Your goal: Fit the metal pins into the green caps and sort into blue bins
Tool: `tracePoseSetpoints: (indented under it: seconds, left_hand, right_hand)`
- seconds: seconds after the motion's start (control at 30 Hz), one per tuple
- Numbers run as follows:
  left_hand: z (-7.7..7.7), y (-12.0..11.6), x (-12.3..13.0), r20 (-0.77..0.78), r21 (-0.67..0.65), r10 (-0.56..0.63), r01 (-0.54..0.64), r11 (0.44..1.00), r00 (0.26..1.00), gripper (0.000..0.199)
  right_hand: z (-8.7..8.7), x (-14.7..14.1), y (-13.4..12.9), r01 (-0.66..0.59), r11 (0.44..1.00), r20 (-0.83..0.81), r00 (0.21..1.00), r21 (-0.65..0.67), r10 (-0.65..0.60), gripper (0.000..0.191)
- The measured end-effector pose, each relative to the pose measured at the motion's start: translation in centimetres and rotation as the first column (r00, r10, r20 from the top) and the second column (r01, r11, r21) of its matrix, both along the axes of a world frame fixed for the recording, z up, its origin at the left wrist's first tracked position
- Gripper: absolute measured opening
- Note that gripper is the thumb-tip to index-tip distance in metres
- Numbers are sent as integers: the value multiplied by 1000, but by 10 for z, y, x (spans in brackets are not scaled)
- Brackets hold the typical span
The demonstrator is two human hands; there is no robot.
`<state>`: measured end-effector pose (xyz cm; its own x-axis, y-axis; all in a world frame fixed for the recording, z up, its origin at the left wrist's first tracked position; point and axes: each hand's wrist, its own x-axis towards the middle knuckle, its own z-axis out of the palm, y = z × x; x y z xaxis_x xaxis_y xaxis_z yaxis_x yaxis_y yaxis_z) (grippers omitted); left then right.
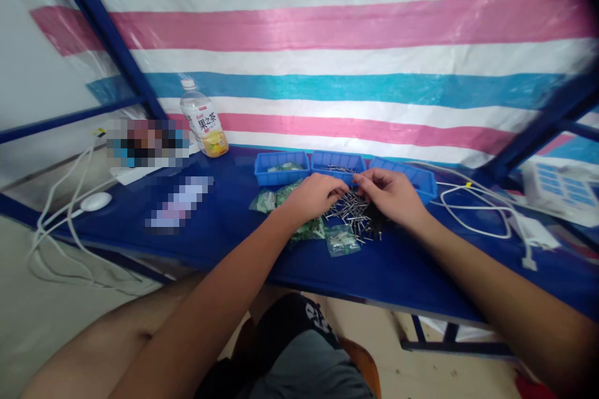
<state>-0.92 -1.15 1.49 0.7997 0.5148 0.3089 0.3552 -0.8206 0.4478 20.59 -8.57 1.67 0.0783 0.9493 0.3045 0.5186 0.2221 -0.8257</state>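
A loose heap of metal screws or pins [352, 212] lies on the blue desk between my hands. My left hand [314, 194] reaches over the heap's left side, its fingers curled together; whatever they hold is too small to make out. On the other side my right hand [390, 194] pinches thumb and forefinger above the heap, near the middle blue bin [337, 162], and anything in that pinch is unclear. Green-tinted plastic bags [309, 230] lie beside and under my left hand. A small clear bag with pale pieces [343, 241] sits in front of the heap.
The left blue bin [282, 168] contains a bag; the right blue bin [423, 179] is partly behind my right hand. A drink bottle [204, 118] stands at back left, near a white mouse [96, 201]. White cables [496, 224] and a power strip [561, 190] lie right.
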Motion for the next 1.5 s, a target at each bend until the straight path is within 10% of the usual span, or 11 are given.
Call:
tracePoseSetpoints:
  seconds: [0.37,0.67,1.07,1.5]
  left_hand:
    - [-4,3,4,226,134,-30,-1,991,974,31]
    - [5,-7,9,519,-229,70,60,972,852,22]
    - [3,-5,10,608,-350,92,162,923,788,19]
    - [6,-9,10,562,-318,169,23,948,810,20]
  right_hand:
    - [-8,5,5,-16,998,-18,1000,63,17,40]
    - [-12,-2,4,-99,986,10,995,135,99,26]
    - [-13,-6,4,-220,968,-130,963,117,235,26]
    - [-9,-4,1,-173,980,-90,979,99,182,37]
